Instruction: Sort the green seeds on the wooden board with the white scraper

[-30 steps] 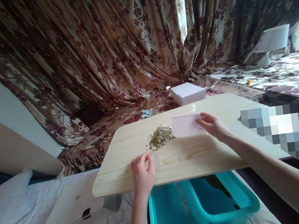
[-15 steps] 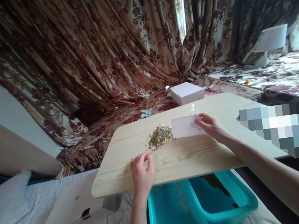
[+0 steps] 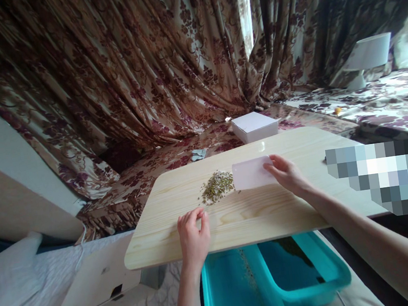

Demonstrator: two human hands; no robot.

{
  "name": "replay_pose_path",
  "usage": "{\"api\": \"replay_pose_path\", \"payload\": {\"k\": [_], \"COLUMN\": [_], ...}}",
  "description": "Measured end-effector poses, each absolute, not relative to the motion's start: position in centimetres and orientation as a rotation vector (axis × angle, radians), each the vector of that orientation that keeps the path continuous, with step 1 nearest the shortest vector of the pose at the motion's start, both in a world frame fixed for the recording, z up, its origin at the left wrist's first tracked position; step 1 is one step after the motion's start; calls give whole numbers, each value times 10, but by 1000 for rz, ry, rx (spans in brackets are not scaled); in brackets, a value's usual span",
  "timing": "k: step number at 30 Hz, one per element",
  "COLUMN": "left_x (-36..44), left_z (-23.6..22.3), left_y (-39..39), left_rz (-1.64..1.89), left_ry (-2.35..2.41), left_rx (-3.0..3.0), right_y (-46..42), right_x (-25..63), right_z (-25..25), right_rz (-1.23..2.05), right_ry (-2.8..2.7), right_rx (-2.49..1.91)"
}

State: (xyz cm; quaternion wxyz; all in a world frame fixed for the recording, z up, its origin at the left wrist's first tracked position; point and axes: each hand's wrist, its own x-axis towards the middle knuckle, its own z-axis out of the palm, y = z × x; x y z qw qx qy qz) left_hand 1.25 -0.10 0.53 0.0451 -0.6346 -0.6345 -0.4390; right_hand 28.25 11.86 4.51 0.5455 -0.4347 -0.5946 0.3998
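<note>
A loose pile of small green and whitish grains or seeds point(image 3: 216, 187) lies on the pale wooden tabletop point(image 3: 258, 221). My right hand point(image 3: 285, 172) grips the right end of a thin whitish rectangular sheet point(image 3: 250, 173), thumb against its face. The sheet's left edge meets the right side of the pile, with a few grains beside it. My left hand point(image 3: 194, 232) rests near the table's front edge, just below the pile, its fingers loosely bent and the thumb apart from them. Nothing shows in that hand.
Two turquoise tubs point(image 3: 240, 288) stand below the table's front edge; the right one has dark green material inside. A white box point(image 3: 255, 126) sits behind the table, near a small grey-blue cloth point(image 3: 198, 154). A large pale carton point(image 3: 93, 283) lies at the left.
My right hand has shifted the sheet slightly left against the pile and tilted its face a little more upright. My left hand stays in place.
</note>
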Motion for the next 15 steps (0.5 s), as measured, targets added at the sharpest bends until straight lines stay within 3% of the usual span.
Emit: {"api": "replay_pose_path", "payload": {"k": [15], "left_x": [13], "left_z": [5], "left_y": [-2], "left_rz": [-1347], "left_ry": [-1932], "left_rx": [-1942], "right_y": [116], "right_x": [289], "right_z": [46], "right_rz": [951], "right_ry": [-1345], "right_rx": [-1061]}}
